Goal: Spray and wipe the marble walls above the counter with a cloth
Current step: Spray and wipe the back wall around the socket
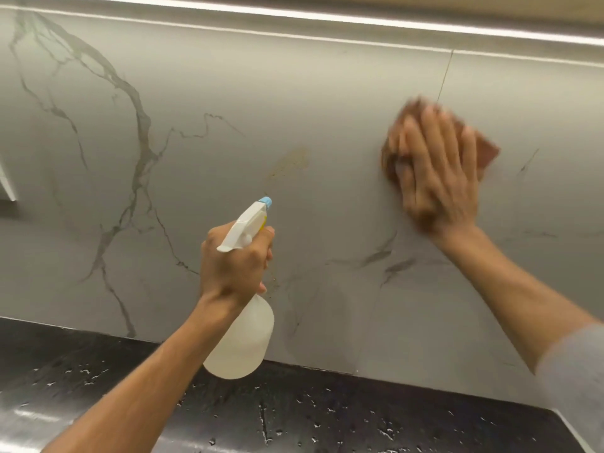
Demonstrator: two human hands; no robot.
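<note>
The head view looked down at a grey marble wall [261, 93] with dark veins, rising from a black counter [294, 416] speckled with bright droplets; the wall served as the landmark. The right hand [438, 178] lay flat against the wall, fingers spread and open, pressing an orange-brown cloth [487, 152] onto the stone; the cloth showed past the fingertips and at both sides of the palm, and both were blurred. The cloth sat just beside a thin vertical seam [445, 76] in the wall, which ran up from it to a bright light strip [327, 18] along the wall's top edge. The left hand [233, 266] was closed round the neck of a spray bottle [242, 338], held in front of the wall and lower than the cloth, well apart from the right hand; one finger curled at the front of the white sprayer head, whose pale blue nozzle [265, 201] pointed up at the wall; the translucent body hung below the fist, above the counter's back edge. A faint yellowish stain [291, 161] marked the wall just above the nozzle; a grey sleeve [575, 380] covered the right forearm.
</note>
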